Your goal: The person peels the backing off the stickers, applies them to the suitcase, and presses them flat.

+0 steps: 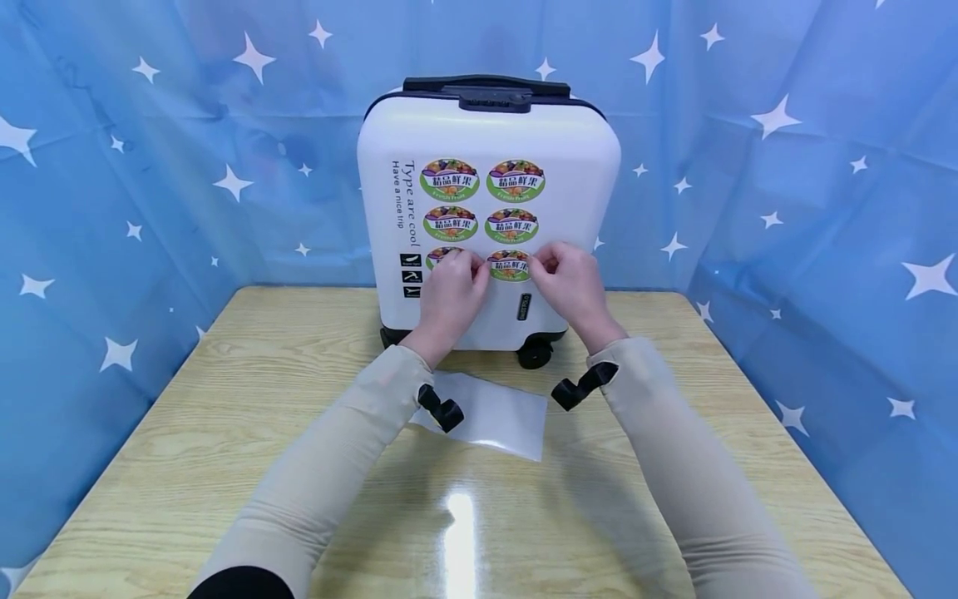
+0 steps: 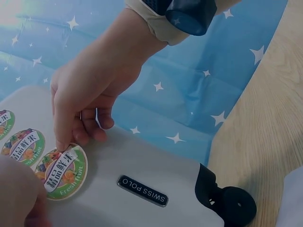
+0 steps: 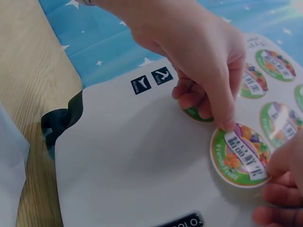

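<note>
A white suitcase [image 1: 494,133] stands upright, its front bearing oval fruit stickers in two columns. The lowest right sticker [image 1: 511,266], with a green rim and the words "Fresh Fruit", lies between both hands. My left hand [image 1: 454,291] pinches its left edge with thumb and finger and partly covers the lowest left sticker [image 1: 440,254]. At the opposite edge, my right hand [image 1: 572,283] pinches the same sticker. In the right wrist view the sticker [image 3: 240,156] has its rim slightly off the suitcase. The left wrist view shows the right fingertips on the sticker's edge [image 2: 80,182].
A glossy white sheet [image 1: 501,416] lies on the wooden table [image 1: 299,349] before the suitcase. Below the stickers is a dark brand plate [image 1: 524,306]. Black wheels [image 1: 535,353] touch the table. Blue star-patterned curtains [image 1: 823,166] hang behind and at both sides.
</note>
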`<state>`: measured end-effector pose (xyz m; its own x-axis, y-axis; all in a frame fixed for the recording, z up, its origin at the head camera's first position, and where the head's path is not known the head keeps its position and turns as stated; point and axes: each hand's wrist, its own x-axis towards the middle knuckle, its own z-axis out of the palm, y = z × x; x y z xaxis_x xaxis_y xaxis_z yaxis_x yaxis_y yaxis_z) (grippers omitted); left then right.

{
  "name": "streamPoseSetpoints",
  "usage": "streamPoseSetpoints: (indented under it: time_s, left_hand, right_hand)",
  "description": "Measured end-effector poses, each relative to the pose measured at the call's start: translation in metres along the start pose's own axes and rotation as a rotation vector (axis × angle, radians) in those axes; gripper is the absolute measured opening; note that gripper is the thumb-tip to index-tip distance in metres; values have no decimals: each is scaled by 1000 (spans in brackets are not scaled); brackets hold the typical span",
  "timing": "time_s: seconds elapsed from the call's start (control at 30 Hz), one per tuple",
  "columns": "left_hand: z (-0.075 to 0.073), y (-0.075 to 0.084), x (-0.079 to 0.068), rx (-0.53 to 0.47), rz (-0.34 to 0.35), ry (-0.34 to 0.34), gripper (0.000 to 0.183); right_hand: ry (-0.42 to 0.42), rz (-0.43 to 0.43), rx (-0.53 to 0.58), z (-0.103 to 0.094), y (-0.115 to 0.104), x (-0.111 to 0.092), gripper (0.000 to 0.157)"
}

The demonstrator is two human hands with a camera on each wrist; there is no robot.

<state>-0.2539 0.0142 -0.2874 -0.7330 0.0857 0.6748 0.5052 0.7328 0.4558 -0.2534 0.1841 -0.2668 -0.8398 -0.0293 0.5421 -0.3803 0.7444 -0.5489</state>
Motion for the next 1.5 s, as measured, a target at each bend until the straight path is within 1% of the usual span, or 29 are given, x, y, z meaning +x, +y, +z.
streamPoseSetpoints:
  time_s: [0.27, 0.5, 0.63, 0.83, 1.0, 1.1, 1.23, 1.37, 1.5]
  left_hand:
    - [3, 1, 1, 24, -45, -6, 17]
    - [3, 3, 3, 39, -63, -4, 17]
    - [1, 2, 3, 48, -74, -8, 19]
    - [-1, -2, 2, 28, -95, 4, 20]
    - [0, -2, 4, 3, -76, 2, 23]
    - [2, -1, 7, -5, -61, 6, 29]
    - [3, 0, 9, 1, -63, 23, 40]
    - [2, -1, 6, 20, -75, 30, 43]
    - [3, -5, 2, 11, -93, 13, 40]
  right_hand:
    - [55, 29, -34, 6, -4, -2, 22]
    - [86, 38, -70, 9, -6, -1, 24]
    - [96, 58, -80, 9, -4, -1, 27]
    - [104, 101, -69, 10, 0, -2, 34]
    - [113, 85, -57, 10, -1, -3, 34]
    - [103, 71, -59, 12, -3, -2, 39]
    - [94, 85, -46, 15, -4, 0, 47]
    - [96, 97, -44, 17, 0, -4, 53]
    - [94, 106, -43, 19, 7, -9, 56]
